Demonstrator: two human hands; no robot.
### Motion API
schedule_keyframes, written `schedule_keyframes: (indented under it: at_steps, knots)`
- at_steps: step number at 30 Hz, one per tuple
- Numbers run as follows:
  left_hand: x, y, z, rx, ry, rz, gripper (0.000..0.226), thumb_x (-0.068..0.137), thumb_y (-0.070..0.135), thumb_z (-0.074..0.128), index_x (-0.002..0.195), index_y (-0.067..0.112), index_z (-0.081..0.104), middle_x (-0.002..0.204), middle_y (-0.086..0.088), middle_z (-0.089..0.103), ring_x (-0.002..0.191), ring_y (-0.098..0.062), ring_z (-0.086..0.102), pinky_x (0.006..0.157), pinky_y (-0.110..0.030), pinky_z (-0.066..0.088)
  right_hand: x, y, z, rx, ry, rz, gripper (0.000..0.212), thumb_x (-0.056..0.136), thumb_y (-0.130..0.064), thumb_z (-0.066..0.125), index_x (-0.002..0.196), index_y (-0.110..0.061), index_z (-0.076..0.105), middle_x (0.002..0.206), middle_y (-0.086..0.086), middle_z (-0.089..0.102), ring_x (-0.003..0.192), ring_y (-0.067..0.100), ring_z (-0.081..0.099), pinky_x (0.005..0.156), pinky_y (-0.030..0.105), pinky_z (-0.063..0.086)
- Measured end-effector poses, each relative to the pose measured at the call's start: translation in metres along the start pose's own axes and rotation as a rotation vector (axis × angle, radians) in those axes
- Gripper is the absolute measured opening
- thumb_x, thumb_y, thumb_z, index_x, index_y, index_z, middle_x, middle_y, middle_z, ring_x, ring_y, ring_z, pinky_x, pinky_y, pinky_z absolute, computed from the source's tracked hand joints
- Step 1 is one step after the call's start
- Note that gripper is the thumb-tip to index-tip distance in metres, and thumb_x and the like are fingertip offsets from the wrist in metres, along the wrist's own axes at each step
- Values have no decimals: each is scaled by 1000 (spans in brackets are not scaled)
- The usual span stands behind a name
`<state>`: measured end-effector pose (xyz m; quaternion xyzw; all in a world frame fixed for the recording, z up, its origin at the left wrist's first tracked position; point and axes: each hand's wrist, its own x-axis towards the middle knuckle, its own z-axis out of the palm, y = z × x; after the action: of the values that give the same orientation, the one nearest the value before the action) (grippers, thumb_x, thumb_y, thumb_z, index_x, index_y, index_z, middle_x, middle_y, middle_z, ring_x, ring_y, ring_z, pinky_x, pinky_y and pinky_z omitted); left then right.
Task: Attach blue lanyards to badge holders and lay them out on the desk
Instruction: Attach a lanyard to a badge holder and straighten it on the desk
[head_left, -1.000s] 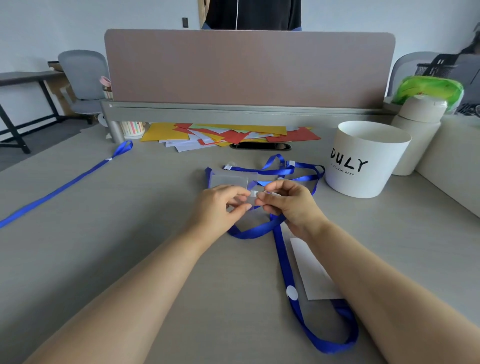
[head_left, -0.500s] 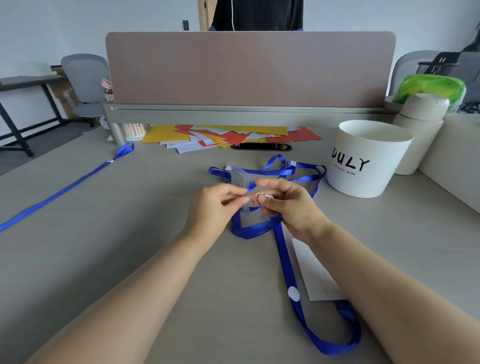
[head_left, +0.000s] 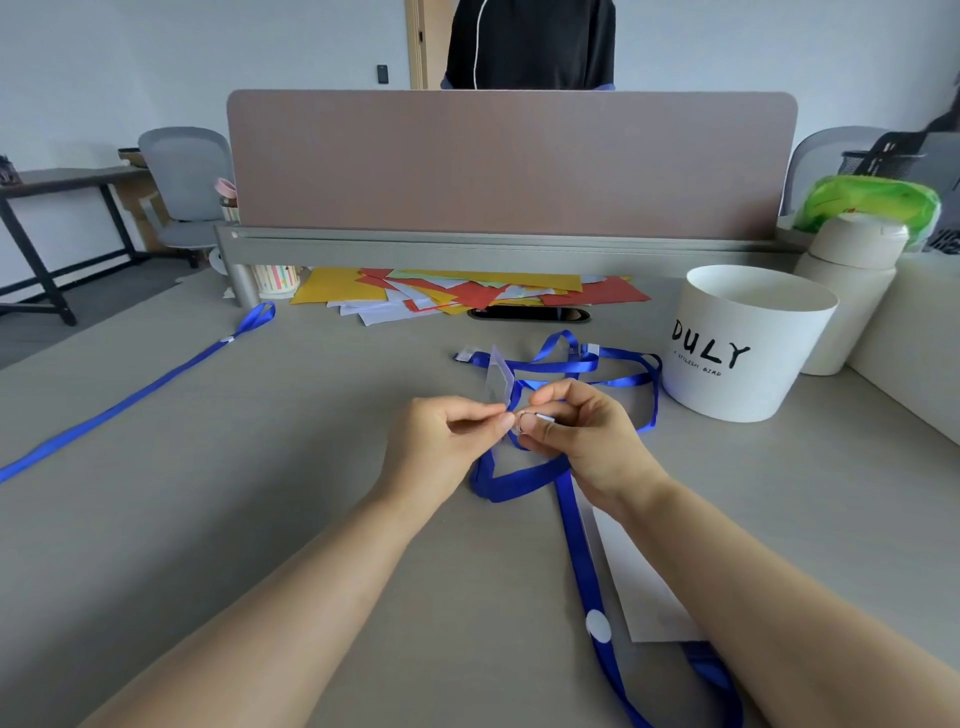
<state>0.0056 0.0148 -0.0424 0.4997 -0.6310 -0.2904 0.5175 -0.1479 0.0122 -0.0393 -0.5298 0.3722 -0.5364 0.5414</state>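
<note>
A clear badge holder (head_left: 497, 378) stands on edge above the desk, its lower end pinched by my left hand (head_left: 449, 434). My right hand (head_left: 582, 431) pinches the metal clip (head_left: 532, 417) of a blue lanyard (head_left: 576, 545) right against that end of the holder. This lanyard trails from my right hand toward the near edge, with a white round piece on it. More blue lanyards (head_left: 587, 361) lie tangled just behind my hands. One blue lanyard (head_left: 130, 397) lies stretched out straight at the far left of the desk.
A white "DULY" bucket (head_left: 737, 348) stands at the right, a white container (head_left: 852, 291) behind it. Coloured papers (head_left: 457, 293) lie under the divider panel (head_left: 509, 161). A white sheet (head_left: 639, 582) lies beneath my right forearm. A person stands behind the divider.
The badge holder went from lying flat on the desk to standing on edge between my hands. My hands stayed close together and rose slightly.
</note>
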Motion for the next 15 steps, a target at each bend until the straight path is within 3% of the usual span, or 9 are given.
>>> schedule_keyframes:
  at_steps: [7,11,15]
  knots:
    - [-4,2,2,16,40,48,20,80,2,65,97,9,73,74,14,66,65,14,62,67,-3,49,-1,-2,4,13,6,4,19,81,8,59,78,-11,57,63,-1,72,66,10,70,60,18,54]
    - [-5,1,2,40,27,79,22,82,4,64,101,11,72,83,8,69,73,6,65,77,-13,53,-1,-3,4,5,5,13,19,82,8,58,74,-9,55,63,-1,72,67,11,70,59,17,54]
    - [-3,1,2,54,20,97,22,83,5,63,103,10,71,87,8,69,77,0,67,77,-11,53,-1,-4,4,-20,13,19,21,83,9,55,72,-9,52,61,-3,71,65,9,70,59,16,55]
